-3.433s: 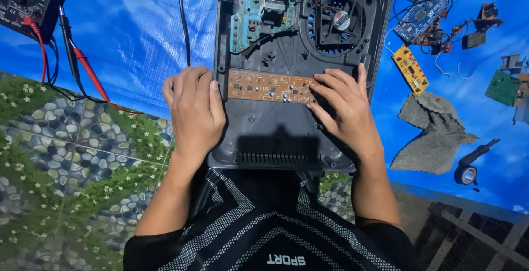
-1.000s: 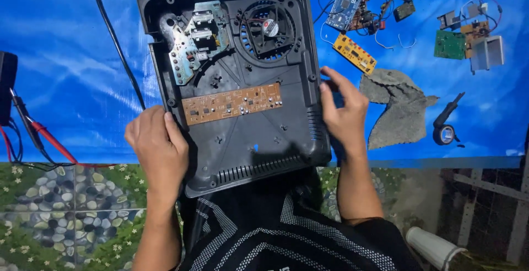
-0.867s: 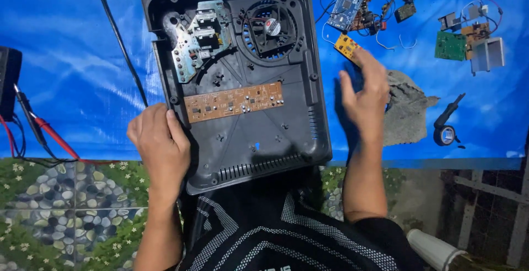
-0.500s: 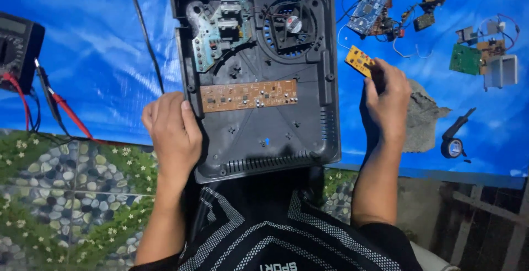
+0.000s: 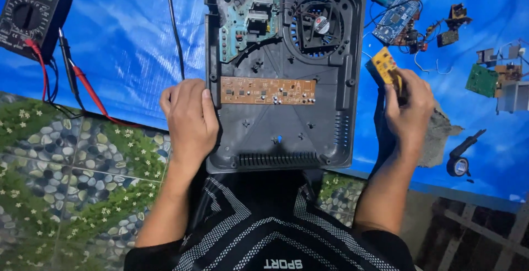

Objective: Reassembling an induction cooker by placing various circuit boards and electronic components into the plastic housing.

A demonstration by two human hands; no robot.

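A blue tarp (image 5: 121,45) covers the surface. On it, in front of the person, lies an open black device shell (image 5: 284,138), with a fan (image 5: 318,25) and a brown circuit strip (image 5: 268,90) inside. The left hand (image 5: 187,119) grips the shell's left edge. The right hand (image 5: 409,108), just right of the shell, is closed around a small yellow circuit board (image 5: 386,67). A multimeter (image 5: 30,14) lies far left.

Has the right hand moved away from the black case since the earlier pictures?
Yes. The right hand left the black case edge and went out right to the small yellow board on the blue tarp.
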